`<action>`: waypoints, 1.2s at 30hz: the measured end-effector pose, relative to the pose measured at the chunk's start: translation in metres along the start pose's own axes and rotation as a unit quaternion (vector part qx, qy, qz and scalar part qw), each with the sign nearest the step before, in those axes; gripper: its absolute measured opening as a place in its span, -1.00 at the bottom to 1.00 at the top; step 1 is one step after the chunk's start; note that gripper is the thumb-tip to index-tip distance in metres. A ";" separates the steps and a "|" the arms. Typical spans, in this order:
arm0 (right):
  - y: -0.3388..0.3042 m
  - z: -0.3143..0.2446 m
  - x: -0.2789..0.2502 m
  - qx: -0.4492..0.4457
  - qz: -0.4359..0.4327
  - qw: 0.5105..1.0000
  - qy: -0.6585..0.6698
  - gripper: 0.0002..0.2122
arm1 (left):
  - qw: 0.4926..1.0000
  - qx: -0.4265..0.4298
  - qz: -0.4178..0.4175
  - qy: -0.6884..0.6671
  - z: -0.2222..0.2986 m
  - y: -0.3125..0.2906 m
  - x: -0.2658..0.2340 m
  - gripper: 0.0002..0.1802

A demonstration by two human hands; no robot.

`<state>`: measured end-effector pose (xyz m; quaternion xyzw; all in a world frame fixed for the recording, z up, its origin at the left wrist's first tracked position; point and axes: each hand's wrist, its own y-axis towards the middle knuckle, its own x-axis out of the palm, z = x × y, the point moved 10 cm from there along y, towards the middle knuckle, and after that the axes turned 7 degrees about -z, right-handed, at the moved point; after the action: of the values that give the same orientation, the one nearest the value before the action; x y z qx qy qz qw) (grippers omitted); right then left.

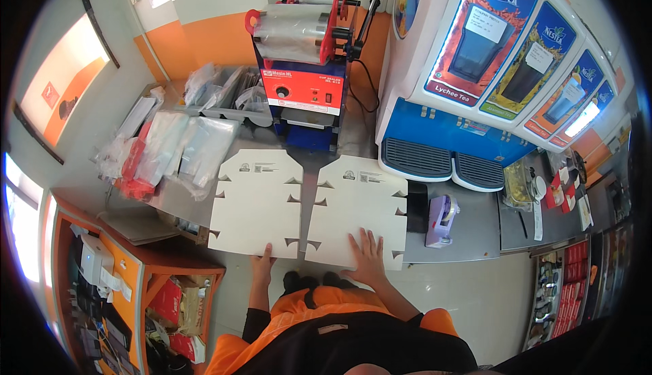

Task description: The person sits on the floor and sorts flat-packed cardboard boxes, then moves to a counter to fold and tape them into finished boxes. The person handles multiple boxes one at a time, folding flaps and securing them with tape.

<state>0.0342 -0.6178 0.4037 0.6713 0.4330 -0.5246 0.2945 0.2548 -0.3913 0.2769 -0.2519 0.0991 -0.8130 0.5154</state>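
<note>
Two flat white die-cut cardboard sheets lie side by side on the metal counter. The left cardboard sheet (pixel 255 198) and the right cardboard sheet (pixel 360 202) have slots along their sides, cut far corners and small dark printing at the far end. My left hand (pixel 263 261) is closed at the near edge of the left sheet, a digit on top and the other fingers largely hidden. Spread flat over the near part of the right sheet is my right hand (pixel 369 258), fingers apart and holding nothing.
Beyond the sheets stands a red and blue cup sealer (pixel 302 90) with film rolls. At right are a drink dispenser (pixel 435 123) and a purple tape dispenser (pixel 442 222). Plastic bags (pixel 163 147) are piled at left, above an orange shelf unit (pixel 136 259).
</note>
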 end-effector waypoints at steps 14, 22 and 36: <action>-0.004 0.004 0.020 -0.044 0.011 0.999 -0.023 -0.22 | 0.989 -0.060 -0.032 0.134 -0.001 0.001 0.015 -0.54; -0.006 0.004 0.032 -0.059 0.028 0.995 -0.070 -0.26 | 0.688 0.083 0.114 0.711 0.054 -0.019 0.046 -0.45; -0.009 0.001 0.026 -0.077 0.022 0.996 -0.045 -0.31 | 0.616 0.323 -0.242 0.677 0.034 -0.054 0.169 0.04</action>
<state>0.0278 -0.6082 0.3792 0.6317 0.4436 -0.5127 0.3760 0.1721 -0.5143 0.3804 0.5374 0.0866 -0.8279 0.1349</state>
